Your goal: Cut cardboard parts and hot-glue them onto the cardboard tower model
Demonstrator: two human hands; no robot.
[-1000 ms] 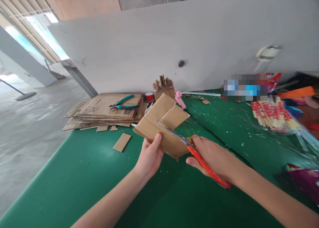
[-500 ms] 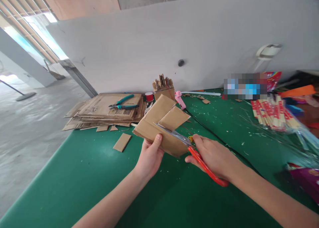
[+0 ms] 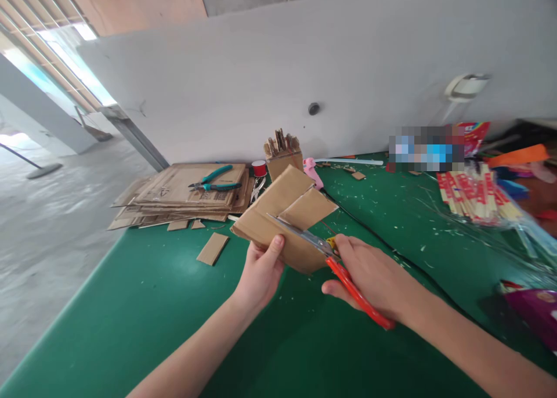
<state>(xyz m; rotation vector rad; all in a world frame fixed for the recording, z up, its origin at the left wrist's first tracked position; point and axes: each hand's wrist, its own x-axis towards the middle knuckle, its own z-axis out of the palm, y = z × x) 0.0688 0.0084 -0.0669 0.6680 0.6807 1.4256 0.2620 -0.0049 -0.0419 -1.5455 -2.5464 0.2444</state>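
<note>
My left hand [image 3: 264, 270] grips a piece of brown cardboard [image 3: 265, 209] by its near lower edge, thumb on top and fingers hidden beneath. In my right hand [image 3: 365, 270] is a pair of red-handled scissors [image 3: 354, 290], held from the right side. Their metal blades lie in a slit across the cardboard, pointing up and to the left. A strip beside the slit is partly separated and juts out to the right. Something yellow shows near the scissors' pivot. The cardboard is raised and tilted above the green table [image 3: 143, 317].
Teal-handled pliers [image 3: 215, 180] rest on a cardboard stack [image 3: 174, 192] at the back left. A small cardboard piece [image 3: 213, 248] lies nearer. Behind my hands stand a cardboard box [image 3: 284, 154] of strips and a pink glue gun [image 3: 311, 172] with a black cord. Red-and-cream packets [image 3: 472, 195] lie right.
The scissor blades have advanced slightly up and left along the slit. The cut strip has shifted a little to the right. My left hand keeps the same grip.
</note>
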